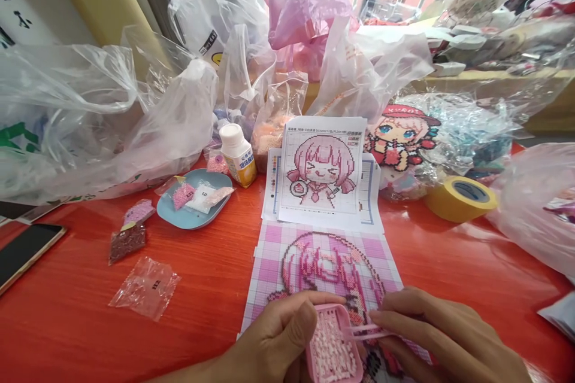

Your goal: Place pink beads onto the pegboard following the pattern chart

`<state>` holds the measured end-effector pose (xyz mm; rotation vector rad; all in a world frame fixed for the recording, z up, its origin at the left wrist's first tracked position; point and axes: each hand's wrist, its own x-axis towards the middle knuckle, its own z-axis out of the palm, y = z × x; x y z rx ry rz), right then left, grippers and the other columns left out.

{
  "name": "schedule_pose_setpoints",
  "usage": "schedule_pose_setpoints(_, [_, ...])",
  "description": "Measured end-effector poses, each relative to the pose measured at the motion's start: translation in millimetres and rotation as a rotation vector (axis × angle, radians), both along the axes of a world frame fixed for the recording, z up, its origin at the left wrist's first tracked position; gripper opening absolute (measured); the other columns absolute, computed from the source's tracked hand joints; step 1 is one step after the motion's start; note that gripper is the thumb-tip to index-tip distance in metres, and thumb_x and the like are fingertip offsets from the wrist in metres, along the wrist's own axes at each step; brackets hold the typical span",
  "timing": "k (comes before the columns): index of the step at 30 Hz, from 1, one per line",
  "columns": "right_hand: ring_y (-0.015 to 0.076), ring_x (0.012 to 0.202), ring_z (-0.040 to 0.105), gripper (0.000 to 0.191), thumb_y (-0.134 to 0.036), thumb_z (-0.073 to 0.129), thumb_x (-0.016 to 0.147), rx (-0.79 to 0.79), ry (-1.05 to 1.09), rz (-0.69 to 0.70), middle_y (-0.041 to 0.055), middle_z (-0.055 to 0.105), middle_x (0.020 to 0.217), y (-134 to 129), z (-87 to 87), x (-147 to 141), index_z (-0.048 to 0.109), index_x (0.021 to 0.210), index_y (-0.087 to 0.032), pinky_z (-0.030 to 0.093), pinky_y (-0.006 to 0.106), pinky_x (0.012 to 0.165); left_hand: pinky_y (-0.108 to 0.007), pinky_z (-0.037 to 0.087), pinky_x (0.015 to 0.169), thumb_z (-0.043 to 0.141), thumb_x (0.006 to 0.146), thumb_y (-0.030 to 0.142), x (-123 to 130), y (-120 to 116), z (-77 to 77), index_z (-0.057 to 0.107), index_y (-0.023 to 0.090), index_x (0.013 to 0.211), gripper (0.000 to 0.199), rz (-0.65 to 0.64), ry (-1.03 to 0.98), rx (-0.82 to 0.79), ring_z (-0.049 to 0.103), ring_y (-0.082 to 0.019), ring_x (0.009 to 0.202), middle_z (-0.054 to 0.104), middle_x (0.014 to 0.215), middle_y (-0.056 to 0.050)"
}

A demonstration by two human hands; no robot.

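Note:
My left hand (283, 335) grips a small pink tray (358, 365) filled with white beads (333, 347), its thumb along the near side. My right hand (435, 329) is closed on pink plastic tweezers (366, 331), whose tips reach over the tray's right edge. Whether the tips hold a bead is too small to tell. Below both hands lies a pink-and-white checked pegboard (267, 263), with a partly covered bead picture of a pink-haired figure. Behind it a printed pattern sheet (321, 170) stands propped up, showing the same kind of figure.
Left are a blue plate (179, 218) with bead bags, a brown bead bag (128, 244), a clear bag (146, 287) marked H2 and a phone (27, 251). A white bottle (237, 152) stands behind. Right are yellow tape (449, 200) and a finished bead figure (399, 137). Plastic bags (179, 114) line the back.

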<state>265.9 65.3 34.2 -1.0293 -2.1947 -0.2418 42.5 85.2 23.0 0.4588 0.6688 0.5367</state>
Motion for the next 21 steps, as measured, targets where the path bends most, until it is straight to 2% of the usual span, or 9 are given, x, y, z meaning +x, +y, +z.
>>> schedule_pose_setpoints(6, [0.0065,0.060,0.066,0.024,-0.025,0.038,0.103,0.001,0.011,-0.003,-0.0011,0.069,0.071,1.9,2.7,-2.6,0.058,0.092,-0.022,0.050,0.013,0.058,-0.027,0.051,0.080,0.075,0.074,0.055,-2.6,-1.1,-0.2,0.071,0.017,0.110,0.053,-0.032,-0.032,0.000,0.071,-0.015,0.083,0.076,0.093,-0.007])
schedule_pose_setpoints(9, [0.0069,0.060,0.066,0.023,-0.025,0.040,0.103,-0.006,0.022,-0.014,-0.0009,0.068,0.071,3.3,3.1,-2.1,0.059,0.090,-0.021,0.050,0.014,0.057,-0.031,0.052,0.081,0.072,0.075,0.058,-4.0,-1.8,-3.2,0.070,0.017,0.112,0.056,-0.065,-0.027,0.050,0.073,-0.019,0.086,0.077,0.095,-0.010])
schedule_pose_setpoints(13, [0.0069,0.060,0.065,0.022,-0.023,0.042,0.102,-0.025,0.048,-0.017,-0.0007,0.067,0.071,3.0,3.7,-1.6,0.060,0.090,-0.020,0.049,0.014,0.055,-0.035,0.051,0.087,0.064,0.084,0.055,-5.6,-2.1,-5.9,0.066,0.017,0.120,0.052,-0.045,0.005,0.091,0.072,-0.022,0.094,0.076,0.102,-0.013])
schedule_pose_setpoints(15, [0.0066,0.060,0.065,0.022,-0.021,0.041,0.101,-0.033,0.058,-0.010,-0.0005,0.067,0.072,2.5,4.8,-2.3,0.060,0.089,-0.020,0.049,0.013,0.056,-0.035,0.051,0.087,0.065,0.084,0.054,-5.9,-1.4,-6.6,0.065,0.018,0.121,0.052,-0.064,0.010,0.078,0.071,-0.022,0.097,0.075,0.104,-0.012])
schedule_pose_setpoints(17, [0.0064,0.060,0.065,0.024,-0.021,0.040,0.101,-0.024,0.073,-0.020,-0.0009,0.067,0.071,2.2,6.1,-3.2,0.059,0.087,-0.020,0.049,0.013,0.056,-0.031,0.052,0.081,0.070,0.077,0.057,-6.0,-0.2,-7.5,0.068,0.020,0.115,0.054,-0.077,-0.036,0.077,0.073,-0.020,0.090,0.076,0.098,-0.008])
schedule_pose_setpoints(19, [0.0060,0.061,0.065,0.024,-0.022,0.039,0.102,-0.025,0.068,-0.010,-0.0007,0.068,0.072,2.0,6.6,-3.9,0.059,0.089,-0.020,0.050,0.012,0.058,-0.034,0.050,0.088,0.065,0.084,0.054,-6.1,0.7,-7.9,0.066,0.019,0.120,0.050,-0.068,-0.012,0.077,0.071,-0.021,0.097,0.075,0.105,-0.010])
schedule_pose_setpoints(21, [0.0061,0.062,0.066,0.024,-0.022,0.038,0.103,-0.031,0.066,-0.021,-0.0004,0.068,0.074,1.8,6.0,-4.1,0.059,0.091,-0.020,0.051,0.012,0.060,-0.033,0.050,0.087,0.067,0.082,0.055,-6.2,0.8,-6.9,0.066,0.020,0.119,0.052,-0.090,-0.020,0.078,0.071,-0.021,0.096,0.075,0.104,-0.010])
